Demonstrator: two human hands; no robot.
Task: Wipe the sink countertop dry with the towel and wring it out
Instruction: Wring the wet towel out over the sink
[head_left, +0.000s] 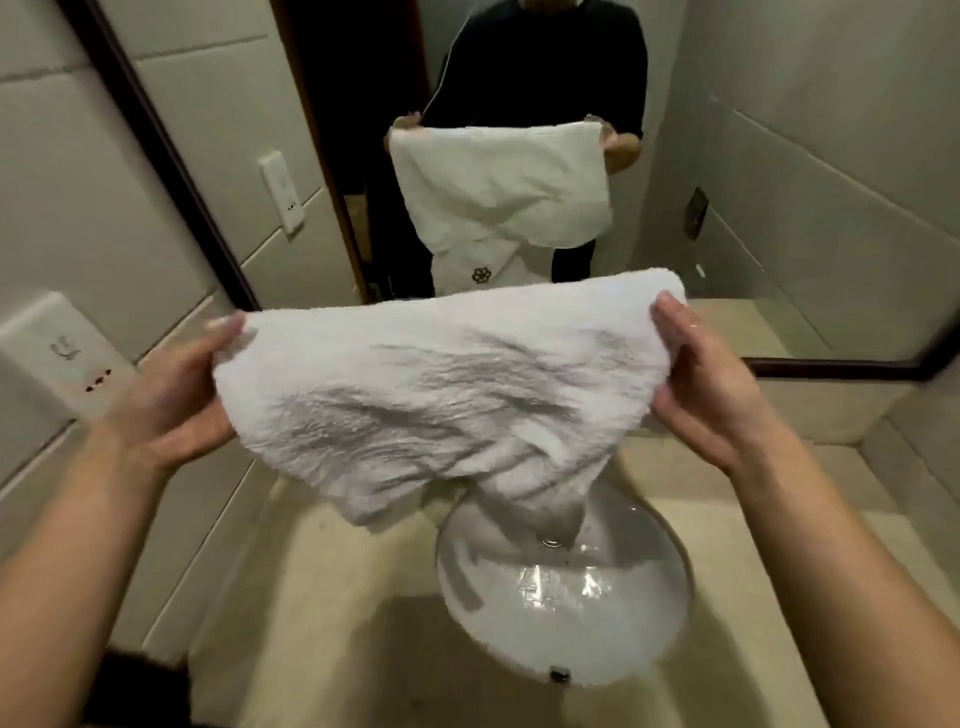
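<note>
Two hands hold towel (441, 395) | sink (566, 618): towel corner inside

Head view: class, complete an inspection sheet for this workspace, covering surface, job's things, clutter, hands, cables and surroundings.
Surface: beige countertop round a white sink basin; wetness cannot be told.
Job's things: white towel held spread above the basin, lower corner hanging toward it.
Clutter: nothing seen.
Hands: left hand grips the towel's left edge, right hand its right edge.
Cables: nothing seen.
Surroundings: mirror ahead, socket plate on the tiled left wall.
</note>
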